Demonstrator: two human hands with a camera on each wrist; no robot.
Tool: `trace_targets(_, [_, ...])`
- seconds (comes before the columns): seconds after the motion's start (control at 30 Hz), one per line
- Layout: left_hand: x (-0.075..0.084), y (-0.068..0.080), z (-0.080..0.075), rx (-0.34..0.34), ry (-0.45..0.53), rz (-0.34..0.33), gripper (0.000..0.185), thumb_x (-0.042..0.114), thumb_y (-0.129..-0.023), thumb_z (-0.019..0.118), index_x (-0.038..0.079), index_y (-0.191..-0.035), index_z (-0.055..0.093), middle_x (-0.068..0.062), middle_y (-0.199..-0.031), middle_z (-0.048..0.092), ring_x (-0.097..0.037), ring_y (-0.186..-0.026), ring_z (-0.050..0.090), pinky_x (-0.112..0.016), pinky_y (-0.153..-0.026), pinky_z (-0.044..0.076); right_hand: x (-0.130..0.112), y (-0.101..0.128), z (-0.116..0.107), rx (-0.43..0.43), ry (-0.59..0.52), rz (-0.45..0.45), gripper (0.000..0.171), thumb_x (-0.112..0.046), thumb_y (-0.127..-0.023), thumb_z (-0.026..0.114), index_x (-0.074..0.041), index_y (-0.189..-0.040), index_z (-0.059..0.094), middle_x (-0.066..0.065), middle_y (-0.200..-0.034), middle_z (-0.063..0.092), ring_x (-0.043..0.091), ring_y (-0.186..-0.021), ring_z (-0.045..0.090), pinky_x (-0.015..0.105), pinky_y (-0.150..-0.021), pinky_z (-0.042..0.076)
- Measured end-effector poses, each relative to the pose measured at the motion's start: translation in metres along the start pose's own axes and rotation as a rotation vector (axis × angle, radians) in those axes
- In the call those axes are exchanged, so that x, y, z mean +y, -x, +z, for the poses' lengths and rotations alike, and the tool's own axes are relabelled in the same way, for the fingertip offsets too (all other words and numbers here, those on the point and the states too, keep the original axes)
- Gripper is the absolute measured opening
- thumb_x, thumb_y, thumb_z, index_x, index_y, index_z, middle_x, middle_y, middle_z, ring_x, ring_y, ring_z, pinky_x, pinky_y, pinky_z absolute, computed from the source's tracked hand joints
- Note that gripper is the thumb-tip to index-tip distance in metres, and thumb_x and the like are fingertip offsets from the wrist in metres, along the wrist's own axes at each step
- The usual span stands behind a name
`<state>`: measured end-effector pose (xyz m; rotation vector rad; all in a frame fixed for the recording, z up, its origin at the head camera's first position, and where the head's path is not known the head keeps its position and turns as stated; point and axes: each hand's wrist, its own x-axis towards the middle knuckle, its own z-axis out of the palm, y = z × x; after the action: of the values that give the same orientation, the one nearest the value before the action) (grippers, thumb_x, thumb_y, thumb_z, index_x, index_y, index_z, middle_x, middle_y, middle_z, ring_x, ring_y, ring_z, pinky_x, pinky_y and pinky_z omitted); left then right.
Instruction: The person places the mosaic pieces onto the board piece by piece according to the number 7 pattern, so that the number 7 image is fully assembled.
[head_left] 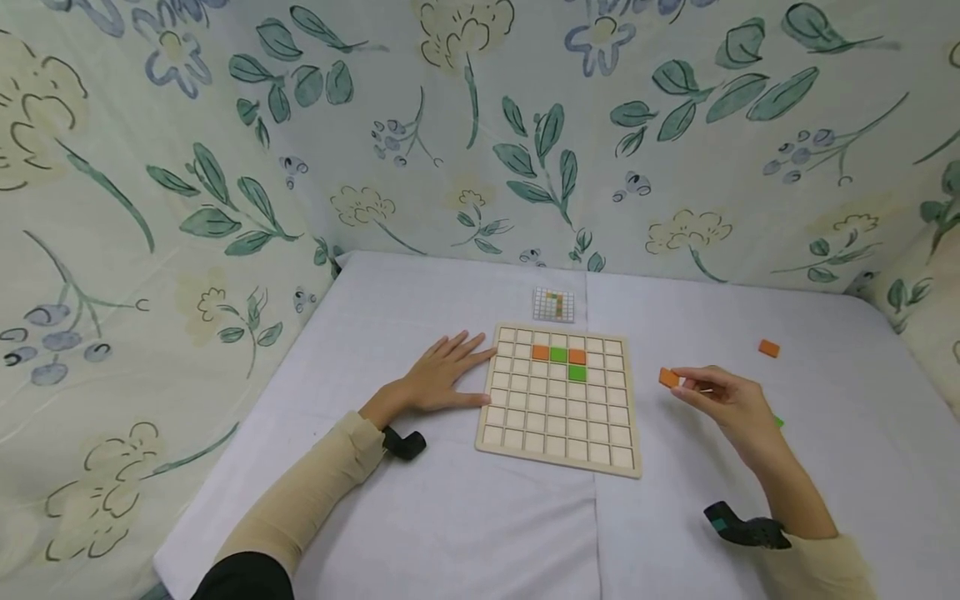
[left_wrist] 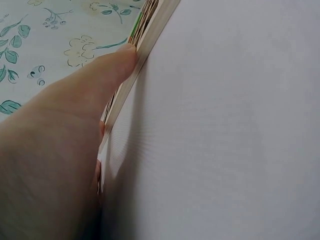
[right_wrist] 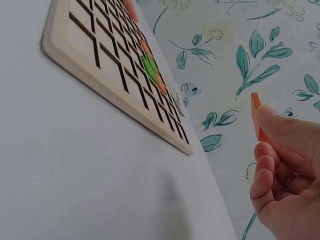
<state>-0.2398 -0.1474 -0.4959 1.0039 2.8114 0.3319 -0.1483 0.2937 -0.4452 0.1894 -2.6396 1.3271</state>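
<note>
Head view looks down over the grid board (head_left: 558, 400); both wrist views skim it closely (left from 9 o'clock, right from 3).

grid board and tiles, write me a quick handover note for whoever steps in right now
Left hand: open, flat on the table, fingertips against the left edge of the grid board.
Right hand: pinches an orange tile above the table, right of the board.
Done: two orange tiles and two green tiles sit in the board's upper rows.
Left: the held tile is not yet placed; a spare orange tile lies far right; a small pattern card lies behind the board.
</note>
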Motion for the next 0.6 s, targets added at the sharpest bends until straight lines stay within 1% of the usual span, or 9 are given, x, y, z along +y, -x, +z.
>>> trace_targets(0.1, [0.0, 0.001, -0.001, 0.006, 0.001, 0.007, 0.089, 0.08, -0.089, 0.04, 0.034, -0.161, 0.015, 0.002, -0.167, 0.003, -0.025, -0.153, -0.003, -0.048, -0.12, -0.004, -0.004, -0.005, 0.01, -0.019, -0.024, -0.01, 0.033, -0.014, -0.091, 0.075, 0.002, -0.119, 0.07, 0.007, -0.093, 0.058, 0.012, -0.083, 0.051, 0.012, -0.064, 0.047])
trace_targets(0.3, [0.001, 0.001, -0.002, 0.009, -0.003, 0.014, 0.089, 0.079, -0.089, 0.04, 0.032, -0.161, 0.017, 0.001, -0.167, 0.004, -0.027, -0.153, -0.001, -0.05, -0.12, -0.002, -0.011, -0.014, 0.027, -0.038, -0.047, 0.01, 0.032, -0.014, -0.09, 0.077, 0.002, -0.117, 0.071, 0.008, -0.092, 0.06, 0.014, -0.083, 0.052, 0.013, -0.065, 0.046])
trace_targets(0.53, [0.003, 0.002, -0.005, 0.015, 0.01, 0.021, 0.088, 0.076, -0.09, 0.044, 0.03, -0.161, 0.019, -0.002, -0.167, 0.007, -0.028, -0.152, 0.0, -0.052, -0.12, -0.001, -0.018, -0.023, 0.04, -0.099, -0.039, -0.012, 0.032, -0.013, -0.091, 0.075, 0.003, -0.118, 0.07, 0.012, -0.094, 0.061, 0.017, -0.084, 0.054, 0.015, -0.066, 0.047])
trace_targets(0.6, [0.003, 0.002, -0.005, 0.011, 0.013, 0.019, 0.088, 0.076, -0.09, 0.045, 0.03, -0.161, 0.019, -0.002, -0.167, 0.006, -0.028, -0.152, 0.0, -0.051, -0.12, -0.001, -0.02, -0.025, 0.044, -0.114, -0.049, -0.006, 0.033, -0.013, -0.09, 0.076, 0.003, -0.118, 0.07, 0.012, -0.094, 0.061, 0.018, -0.085, 0.054, 0.016, -0.066, 0.047])
